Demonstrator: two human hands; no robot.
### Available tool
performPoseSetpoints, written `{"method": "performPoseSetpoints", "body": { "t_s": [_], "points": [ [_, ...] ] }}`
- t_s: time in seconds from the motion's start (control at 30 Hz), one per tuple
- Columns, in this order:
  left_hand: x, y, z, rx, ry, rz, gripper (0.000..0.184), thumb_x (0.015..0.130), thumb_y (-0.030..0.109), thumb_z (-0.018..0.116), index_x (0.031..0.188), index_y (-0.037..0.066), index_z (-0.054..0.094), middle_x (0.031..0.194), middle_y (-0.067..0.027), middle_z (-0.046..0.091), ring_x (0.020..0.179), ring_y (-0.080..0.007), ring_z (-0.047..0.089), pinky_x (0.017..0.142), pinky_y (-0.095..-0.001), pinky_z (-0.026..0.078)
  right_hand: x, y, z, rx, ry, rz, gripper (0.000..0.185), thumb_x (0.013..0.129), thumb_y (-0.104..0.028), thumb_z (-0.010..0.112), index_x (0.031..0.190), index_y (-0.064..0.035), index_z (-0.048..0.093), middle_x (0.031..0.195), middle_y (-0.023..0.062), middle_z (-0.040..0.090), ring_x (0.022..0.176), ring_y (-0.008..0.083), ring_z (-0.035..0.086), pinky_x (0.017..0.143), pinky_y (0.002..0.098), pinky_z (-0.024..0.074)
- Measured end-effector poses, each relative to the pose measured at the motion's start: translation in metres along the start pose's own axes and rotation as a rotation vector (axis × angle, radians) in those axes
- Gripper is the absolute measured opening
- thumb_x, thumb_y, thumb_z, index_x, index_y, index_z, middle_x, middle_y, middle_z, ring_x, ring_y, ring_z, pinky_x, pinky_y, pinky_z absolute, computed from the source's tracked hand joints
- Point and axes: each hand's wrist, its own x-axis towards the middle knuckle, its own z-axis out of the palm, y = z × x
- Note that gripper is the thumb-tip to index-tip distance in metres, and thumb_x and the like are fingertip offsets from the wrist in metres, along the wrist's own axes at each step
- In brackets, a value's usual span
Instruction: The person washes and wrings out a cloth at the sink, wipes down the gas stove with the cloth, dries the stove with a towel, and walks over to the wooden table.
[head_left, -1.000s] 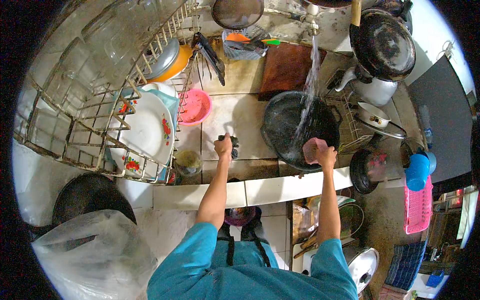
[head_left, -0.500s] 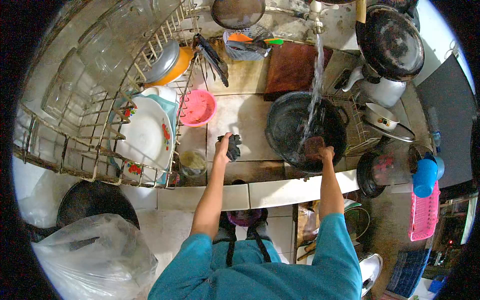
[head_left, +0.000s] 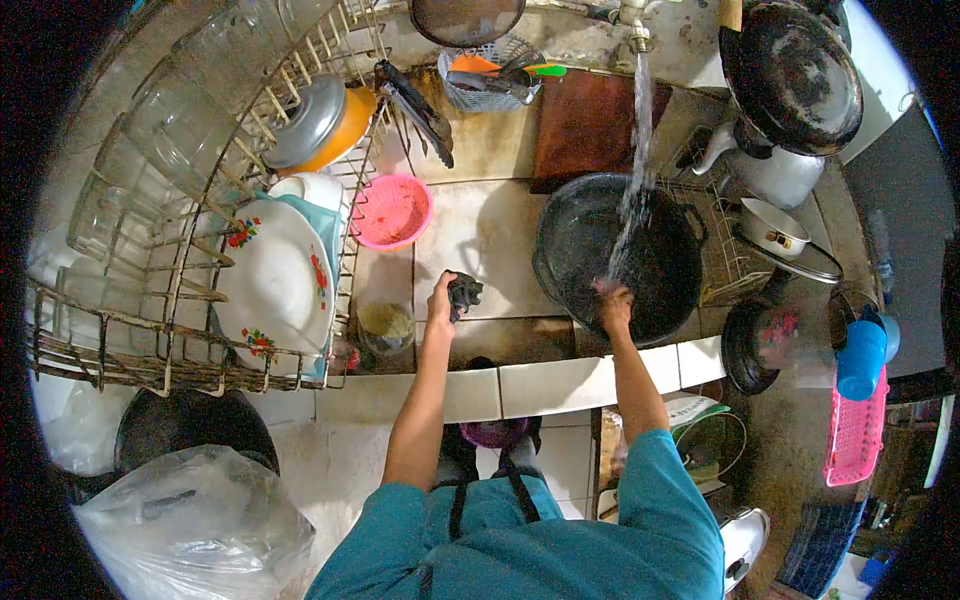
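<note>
My left hand [head_left: 442, 303] grips a crumpled black cloth-like bundle [head_left: 464, 296] above the pale tiled counter. My right hand [head_left: 616, 309] is over the near left part of a large black basin [head_left: 665, 270], under the running water [head_left: 638, 170]. A small reddish-brown thing [head_left: 603, 287] shows at its fingertips; splashing and blur hide its kind. Water pours from the tap [head_left: 637, 38] into the basin. Left of my left hand sits a small round tub [head_left: 385, 326] with yellowish contents.
A wire dish rack [head_left: 200, 290] with a floral plate [head_left: 280, 285] stands at the left. Beside it is a pink bowl [head_left: 392, 212]. A utensil basket [head_left: 490, 95] and a brown board [head_left: 590, 130] are behind. At the right are a kettle [head_left: 780, 178] and a pan [head_left: 792, 80].
My right hand has moved left inside the basin with the reddish-brown thing, which shows less now. My left hand stays nearly in place with the black bundle. The view has shifted slightly.
</note>
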Motion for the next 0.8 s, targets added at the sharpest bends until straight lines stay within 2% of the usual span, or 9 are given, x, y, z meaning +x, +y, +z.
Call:
{"method": "performPoseSetpoints", "body": {
  "t_s": [0.03, 0.13, 0.17, 0.27, 0.3, 0.43, 0.53, 0.73, 0.8],
  "points": [
    [0.003, -0.003, 0.0, -0.001, 0.017, 0.004, 0.029, 0.078, 0.041, 0.058, 0.087, 0.014, 0.061, 0.073, -0.0007, 0.065, 0.058, -0.0136, 0.058, 0.048, -0.0277, 0.042, 0.006, -0.001, 0.012, -0.058, 0.089, -0.075, 0.041, 0.084, -0.01, 0.055, 0.124, -0.0161, 0.051, 0.121, 0.025, 0.052, 0.102, 0.0403, 0.057, 0.064, 0.0427, 0.0538],
    [-0.015, 0.005, 0.009, -0.117, 0.042, -0.131, 0.031, 0.073, 0.046, 0.061, 0.084, 0.017, 0.061, 0.069, 0.0006, 0.061, 0.056, -0.0135, 0.054, 0.049, -0.0297, 0.041, 0.039, 0.017, 0.03, 0.882, -0.204, -0.046, 0.039, 0.085, -0.02, 0.061, 0.115, 0.0049, 0.054, 0.098, 0.0166, 0.063, 0.074, 0.0311, 0.065, 0.066, 0.039, 0.0561],
    [-0.025, 0.012, 0.013, -0.172, 0.048, -0.196, 0.031, 0.071, 0.047, 0.063, 0.083, 0.019, 0.06, 0.068, 0.0008, 0.06, 0.056, -0.0135, 0.053, 0.05, -0.0305, 0.041, 0.017, 0.004, -0.041, 1.249, -0.385, 0.187, 0.027, 0.087, -0.016, 0.059, 0.101, 0.0069, 0.06, 0.076, 0.0097, 0.064, 0.063, 0.0233, 0.063, 0.057, 0.0349, 0.0559],
    [-0.023, 0.012, 0.01, -0.224, -0.052, -0.217, 0.031, 0.074, 0.047, 0.057, 0.084, 0.017, 0.059, 0.077, -0.0048, 0.063, 0.064, -0.021, 0.054, 0.059, -0.0417, 0.047, -0.004, 0.0, -0.1, 1.781, -0.503, 0.257, 0.021, 0.086, -0.012, 0.056, 0.097, 0.0057, 0.061, 0.078, 0.0113, 0.063, 0.067, 0.0204, 0.064, 0.059, 0.0333, 0.0566],
    [-0.012, 0.006, 0.002, -0.329, -0.179, -0.232, 0.028, 0.077, 0.042, 0.056, 0.084, 0.015, 0.057, 0.079, -0.0078, 0.063, 0.071, -0.0252, 0.057, 0.065, -0.0462, 0.051, -0.008, -0.005, -0.115, 1.754, -0.444, 0.238, 0.024, 0.085, -0.01, 0.057, 0.102, 0.0067, 0.056, 0.083, 0.0129, 0.062, 0.069, 0.0211, 0.064, 0.059, 0.0338, 0.057],
    [0.0, -0.002, 0.016, -0.445, -0.105, -0.166, 0.023, 0.081, 0.029, 0.056, 0.086, 0.006, 0.052, 0.079, -0.0135, 0.061, 0.07, -0.0305, 0.062, 0.071, -0.0479, 0.057, -0.017, -0.042, -0.184, 1.664, -0.305, 0.071, 0.053, 0.077, -0.007, 0.064, 0.117, 0.0088, 0.035, 0.103, 0.018, 0.057, 0.076, 0.0247, 0.065, 0.059, 0.0352, 0.0569],
    [0.002, 0.001, 0.033, -0.433, -0.078, -0.152, 0.02, 0.08, 0.024, 0.059, 0.085, 0.005, 0.053, 0.077, -0.0131, 0.061, 0.066, -0.0273, 0.063, 0.059, -0.037, 0.058, -0.018, -0.08, -0.212, 1.495, -0.118, -0.05, 0.051, 0.075, -0.01, 0.068, 0.113, 0.0066, 0.039, 0.1, 0.0177, 0.058, 0.075, 0.0248, 0.064, 0.055, 0.0348, 0.0549],
    [0.025, -0.012, 0.047, -0.297, -0.034, -0.075, 0.011, 0.081, 0.015, 0.06, 0.087, 0.008, 0.055, 0.074, -0.0081, 0.061, 0.057, -0.0204, 0.06, 0.05, -0.0322, 0.053, -0.019, -0.165, -0.218, 0.901, 0.399, -0.242, 0.062, 0.065, -0.012, 0.075, 0.114, 0.0001, 0.039, 0.1, 0.0211, 0.056, 0.084, 0.0394, 0.06, 0.069, 0.0448, 0.0521],
    [0.049, -0.029, 0.037, -0.248, -0.107, 0.001, 0.018, 0.08, 0.012, 0.063, 0.095, 0.005, 0.055, 0.083, -0.0104, 0.063, 0.059, -0.0211, 0.061, 0.051, -0.0327, 0.052, -0.036, -0.19, -0.253, 0.877, 0.317, -0.127, 0.064, 0.064, -0.013, 0.076, 0.114, -0.0017, 0.038, 0.105, 0.0224, 0.053, 0.091, 0.0433, 0.057, 0.075, 0.0482, 0.0501]
  ]
}}
